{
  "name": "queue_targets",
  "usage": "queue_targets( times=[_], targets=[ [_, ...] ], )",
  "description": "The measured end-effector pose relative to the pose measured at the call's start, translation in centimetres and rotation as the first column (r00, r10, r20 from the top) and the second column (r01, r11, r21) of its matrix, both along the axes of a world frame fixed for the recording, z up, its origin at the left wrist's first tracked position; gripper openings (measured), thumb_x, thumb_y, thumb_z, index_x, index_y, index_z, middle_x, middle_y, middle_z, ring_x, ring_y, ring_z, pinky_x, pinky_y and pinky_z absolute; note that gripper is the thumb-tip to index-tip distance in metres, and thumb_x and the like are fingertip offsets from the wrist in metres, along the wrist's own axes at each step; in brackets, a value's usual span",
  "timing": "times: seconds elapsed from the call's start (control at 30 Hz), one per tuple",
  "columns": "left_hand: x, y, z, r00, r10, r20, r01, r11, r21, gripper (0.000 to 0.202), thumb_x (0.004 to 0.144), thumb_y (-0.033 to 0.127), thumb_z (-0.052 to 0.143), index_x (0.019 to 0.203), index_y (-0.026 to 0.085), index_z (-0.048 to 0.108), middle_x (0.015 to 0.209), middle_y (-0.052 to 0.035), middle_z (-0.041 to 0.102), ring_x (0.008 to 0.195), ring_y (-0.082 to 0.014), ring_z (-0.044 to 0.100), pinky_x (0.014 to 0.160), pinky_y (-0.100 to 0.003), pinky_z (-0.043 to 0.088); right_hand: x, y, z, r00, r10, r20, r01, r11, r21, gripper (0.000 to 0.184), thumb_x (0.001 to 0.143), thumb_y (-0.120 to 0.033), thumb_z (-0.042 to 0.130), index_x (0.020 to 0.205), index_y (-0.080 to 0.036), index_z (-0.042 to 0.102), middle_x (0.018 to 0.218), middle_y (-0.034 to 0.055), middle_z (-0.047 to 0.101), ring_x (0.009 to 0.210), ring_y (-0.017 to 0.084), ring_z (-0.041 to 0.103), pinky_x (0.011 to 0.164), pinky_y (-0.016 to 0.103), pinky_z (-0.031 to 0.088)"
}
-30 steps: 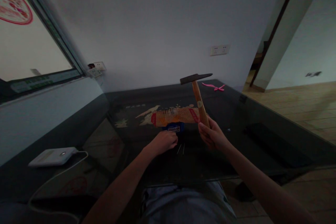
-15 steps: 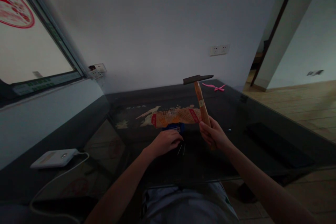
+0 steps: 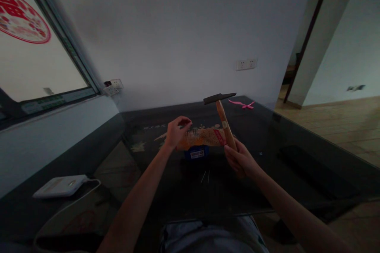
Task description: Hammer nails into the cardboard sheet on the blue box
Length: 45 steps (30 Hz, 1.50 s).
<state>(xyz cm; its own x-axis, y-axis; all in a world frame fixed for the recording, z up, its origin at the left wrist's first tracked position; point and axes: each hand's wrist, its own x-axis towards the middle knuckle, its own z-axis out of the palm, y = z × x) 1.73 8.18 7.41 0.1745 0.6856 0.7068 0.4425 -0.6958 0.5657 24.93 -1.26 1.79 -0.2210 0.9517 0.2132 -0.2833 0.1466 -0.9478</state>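
Observation:
My right hand grips the wooden handle of a hammer, its dark metal head raised at the far end. A beige, seed-patterned packet with red ends lies across a blue box. Several thin nails stand upright in the packet's top. Over the packet's left part, my left hand has thumb and fingers drawn together in a pinch; whatever is between them is too small to make out. Two loose nails lie on the dark table in front of the box.
A white power bank with a cable lies at the left on the glossy table. A pink ribbon is at the far right corner, and a dark flat object lies at the right. The wall borders the far edge.
My left hand has moved up and away from the tabletop beside the loose nails to the packet's left part, uncovering the blue box. The hammer stays raised in my right hand.

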Motion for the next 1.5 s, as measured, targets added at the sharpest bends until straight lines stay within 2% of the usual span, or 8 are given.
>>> queue_targets(
  times=[0.13, 0.37, 0.93, 1.2, 1.33, 1.5],
  targets=[
    [0.8, 2.5, -1.1, 1.000, 0.009, 0.008, -0.009, 0.999, -0.052, 0.010, 0.073, 0.023, 0.060, 0.077, 0.014, 0.062, 0.075, -0.0035, 0.065, 0.072, -0.0135, 0.060, 0.070, -0.025, 0.048, 0.0, -0.2, 0.3, 1.000, 0.009, -0.001, -0.009, 1.000, -0.015, 0.024, 0.079, -0.036, 0.058, 0.087, -0.023, 0.040, 0.050, -0.0130, 0.038, 0.027, 0.001, 0.025, 0.023, 0.011, 0.025],
    [1.2, 2.4, -2.6, 0.994, -0.043, -0.096, 0.034, 0.995, -0.091, 0.008, 0.074, 0.021, 0.058, 0.077, 0.015, 0.061, 0.077, -0.0028, 0.064, 0.073, -0.0130, 0.060, 0.071, -0.025, 0.048, 0.0, 0.0, 0.3, 1.000, 0.003, 0.002, -0.003, 1.000, -0.015, 0.026, 0.079, -0.037, 0.058, 0.086, -0.023, 0.038, 0.048, -0.0136, 0.036, 0.027, 0.001, 0.024, 0.023, 0.011, 0.025],
    [1.6, 1.7, -3.0, 0.982, -0.055, -0.178, 0.037, 0.994, -0.101, 0.007, 0.072, 0.016, 0.056, 0.078, 0.015, 0.060, 0.076, -0.0019, 0.063, 0.071, -0.0129, 0.058, 0.068, -0.024, 0.047, -0.4, -0.3, 0.3, 0.996, 0.030, 0.084, -0.030, 1.000, -0.010, 0.026, 0.079, -0.037, 0.058, 0.086, -0.022, 0.039, 0.048, -0.0135, 0.038, 0.025, 0.000, 0.025, 0.023, 0.011, 0.024],
    [1.6, 1.7, -2.9, 0.990, -0.053, -0.134, 0.030, 0.985, -0.169, 0.007, 0.071, 0.018, 0.058, 0.076, 0.015, 0.060, 0.074, -0.0021, 0.063, 0.069, -0.0136, 0.060, 0.066, -0.024, 0.048, -0.5, -0.4, 0.4, 0.994, 0.006, 0.109, -0.006, 1.000, -0.002, 0.027, 0.078, -0.039, 0.058, 0.089, -0.022, 0.039, 0.048, -0.0133, 0.038, 0.026, 0.001, 0.025, 0.023, 0.012, 0.024],
    [1.6, 1.5, -2.6, 0.994, -0.050, -0.102, 0.027, 0.975, -0.220, 0.005, 0.070, 0.018, 0.059, 0.073, 0.015, 0.061, 0.071, -0.0020, 0.064, 0.068, -0.0138, 0.061, 0.066, -0.024, 0.048, 0.1, -0.6, 1.9, 0.970, -0.024, 0.241, 0.024, 1.000, 0.002, 0.032, 0.078, -0.040, 0.056, 0.097, -0.021, 0.040, 0.045, -0.0137, 0.035, 0.026, 0.002, 0.026, 0.024, 0.013, 0.026],
    [1.6, 1.3, -2.5, 0.996, -0.026, -0.090, 0.002, 0.967, -0.255, 0.006, 0.069, 0.018, 0.061, 0.072, 0.014, 0.062, 0.071, -0.0027, 0.065, 0.068, -0.0144, 0.061, 0.065, -0.025, 0.049, 2.2, -1.3, 6.6, 0.886, 0.076, 0.458, -0.048, 0.996, -0.072, 0.029, 0.079, -0.041, 0.053, 0.096, -0.020, 0.041, 0.047, -0.0118, 0.040, 0.027, 0.003, 0.031, 0.025, 0.014, 0.028]
  ],
)
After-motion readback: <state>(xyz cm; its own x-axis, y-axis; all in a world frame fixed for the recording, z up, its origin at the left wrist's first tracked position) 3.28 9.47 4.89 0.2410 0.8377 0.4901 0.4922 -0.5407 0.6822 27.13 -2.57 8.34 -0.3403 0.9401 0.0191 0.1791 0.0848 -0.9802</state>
